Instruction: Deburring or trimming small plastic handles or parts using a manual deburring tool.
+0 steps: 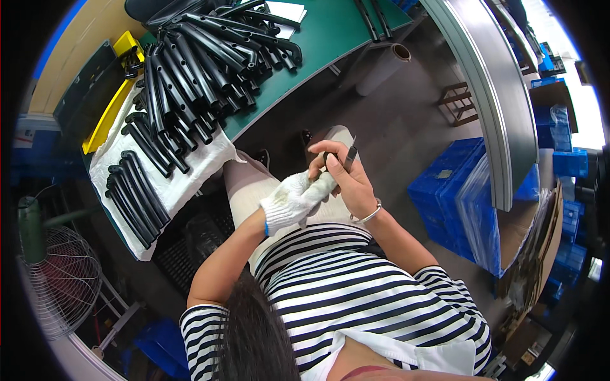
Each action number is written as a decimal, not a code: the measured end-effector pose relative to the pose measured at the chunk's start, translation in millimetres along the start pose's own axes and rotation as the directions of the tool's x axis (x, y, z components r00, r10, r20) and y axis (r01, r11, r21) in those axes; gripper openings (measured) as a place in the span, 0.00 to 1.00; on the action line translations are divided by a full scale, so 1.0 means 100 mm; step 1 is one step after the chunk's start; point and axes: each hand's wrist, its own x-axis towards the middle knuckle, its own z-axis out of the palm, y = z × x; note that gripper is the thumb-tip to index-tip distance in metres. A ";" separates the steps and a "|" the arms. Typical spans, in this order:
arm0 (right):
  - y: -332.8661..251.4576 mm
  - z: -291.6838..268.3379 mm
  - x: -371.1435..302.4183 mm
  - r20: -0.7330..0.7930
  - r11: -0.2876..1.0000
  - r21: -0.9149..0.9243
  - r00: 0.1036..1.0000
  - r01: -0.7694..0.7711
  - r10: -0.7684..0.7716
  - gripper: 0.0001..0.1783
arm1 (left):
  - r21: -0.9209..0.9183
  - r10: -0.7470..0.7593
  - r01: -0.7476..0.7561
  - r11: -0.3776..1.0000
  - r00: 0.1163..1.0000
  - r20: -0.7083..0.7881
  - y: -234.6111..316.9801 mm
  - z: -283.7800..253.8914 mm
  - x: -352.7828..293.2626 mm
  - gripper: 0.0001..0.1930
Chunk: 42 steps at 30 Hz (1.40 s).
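Left hand (292,200): in a white knit glove (279,209) with blue cuff edge, reaching inward, its fingers partly hidden. Right hand (349,181): bare, fingers curled, thumb bent in a pinching grip. Right wrist (367,206): one silver-coloured bangle (370,216). Left forearm (232,257) and right forearm (403,238): bare, converging at mid-body, elbows bent outward; hands together above the thighs (251,190).

- Your bare right hand (353,184) holds a slim black tool (351,157).
- Your gloved left hand (291,198) meets it just left of the grip; its fingertips are partly hidden.
- Beyond and left of the grip, black tubes (181,79) lie piled, some on a white sheet (208,166).
- Right of the grip stands a blue crate (437,184).
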 end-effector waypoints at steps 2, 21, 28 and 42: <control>-0.05 -0.01 0.01 -0.011 0.998 -0.053 1.000 -0.018 0.017 0.23 | 0.101 0.093 -0.076 0.992 0.981 -0.171 -0.08 0.10 0.04 0.29; -0.03 -0.45 0.07 -0.051 0.997 0.048 0.997 -0.059 0.062 0.15 | -0.208 -0.145 0.175 0.962 0.978 0.150 -0.25 -0.20 -0.41 0.28; -0.03 -0.63 0.07 -0.080 1.000 -0.010 0.997 0.008 -0.009 0.16 | -0.664 -0.088 0.334 0.669 0.923 0.375 -0.56 -0.31 -0.61 0.30; 0.09 -0.74 0.05 -0.025 0.997 0.026 0.997 0.075 -0.074 0.19 | -0.837 0.213 0.424 0.345 0.834 0.510 -0.86 -0.28 -0.54 0.44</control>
